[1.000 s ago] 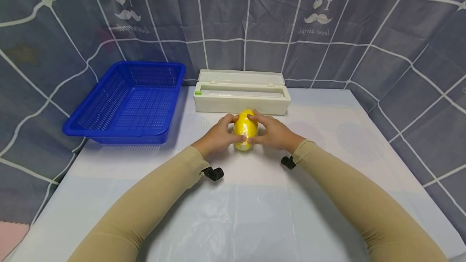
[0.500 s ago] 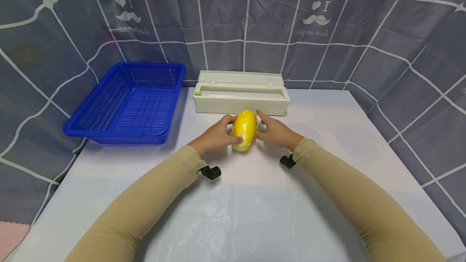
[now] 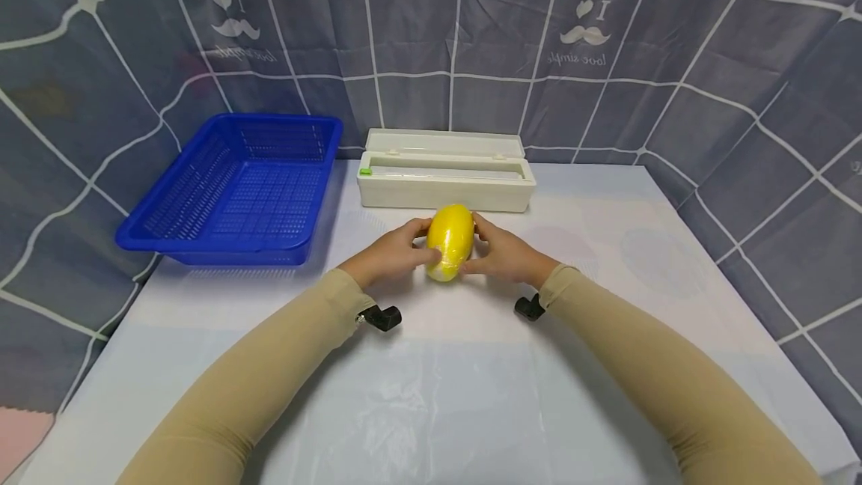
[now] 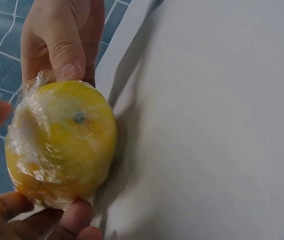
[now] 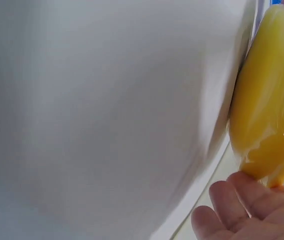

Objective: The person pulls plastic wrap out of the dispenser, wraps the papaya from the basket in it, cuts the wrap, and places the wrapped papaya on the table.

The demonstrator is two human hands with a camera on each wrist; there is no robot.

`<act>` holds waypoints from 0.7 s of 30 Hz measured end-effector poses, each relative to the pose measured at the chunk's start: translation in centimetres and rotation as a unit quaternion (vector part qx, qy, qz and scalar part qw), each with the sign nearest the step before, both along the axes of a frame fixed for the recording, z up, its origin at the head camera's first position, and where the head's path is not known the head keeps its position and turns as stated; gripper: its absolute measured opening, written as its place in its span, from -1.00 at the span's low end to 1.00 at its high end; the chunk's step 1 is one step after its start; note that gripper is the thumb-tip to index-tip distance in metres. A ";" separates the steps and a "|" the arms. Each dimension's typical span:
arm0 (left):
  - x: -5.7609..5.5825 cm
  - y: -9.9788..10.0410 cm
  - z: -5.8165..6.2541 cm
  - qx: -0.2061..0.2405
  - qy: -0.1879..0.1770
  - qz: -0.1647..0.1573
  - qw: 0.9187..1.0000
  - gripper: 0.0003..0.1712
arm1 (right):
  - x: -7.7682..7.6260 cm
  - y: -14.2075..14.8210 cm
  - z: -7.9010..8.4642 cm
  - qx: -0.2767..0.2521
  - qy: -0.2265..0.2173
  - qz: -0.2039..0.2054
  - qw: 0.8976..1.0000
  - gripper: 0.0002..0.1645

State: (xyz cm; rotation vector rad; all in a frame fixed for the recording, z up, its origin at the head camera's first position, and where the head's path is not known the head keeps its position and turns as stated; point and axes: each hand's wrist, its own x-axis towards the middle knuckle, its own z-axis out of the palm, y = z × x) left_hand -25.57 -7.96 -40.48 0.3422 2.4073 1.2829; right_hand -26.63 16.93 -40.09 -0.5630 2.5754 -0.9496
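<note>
A yellow oval fruit (image 3: 451,236) wrapped in cling film stands between my two hands on the white table. The film is shiny, and bunched and crinkled over the end seen in the left wrist view. My left hand (image 3: 392,251) grips its left side, thumb on the near face and fingers behind. On the other side my right hand (image 3: 506,251) holds it between thumb and fingertips. The right wrist view has right-hand fingers (image 5: 244,197) at one end of the fruit, where the film lies smooth.
A white cling film dispenser (image 3: 444,193) with raised lid and a green cutter slider (image 3: 365,171) stands just behind the fruit. At the back left is a blue plastic basket (image 3: 306,234). A grey checked curtain (image 3: 417,36) encloses the table (image 3: 465,410).
The fruit has shifted slightly left and turned between my hands. My right hand loosened from its face half a second ago and now holds its right side; the left hand kept hold.
</note>
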 end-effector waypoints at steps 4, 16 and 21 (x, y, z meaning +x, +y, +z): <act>0.2 0.3 0.2 -0.025 0.025 0.001 0.999 0.09 | 0.2 -0.4 0.1 -0.007 0.008 -0.007 1.000 0.35; 0.3 0.3 -0.1 -0.026 -0.007 0.014 1.000 0.18 | 0.5 -0.7 0.1 -0.007 0.010 -0.015 1.000 0.39; 0.2 0.2 0.0 -0.016 0.000 0.005 1.000 0.08 | 0.6 -0.8 -0.1 -0.009 -0.011 0.005 1.000 0.53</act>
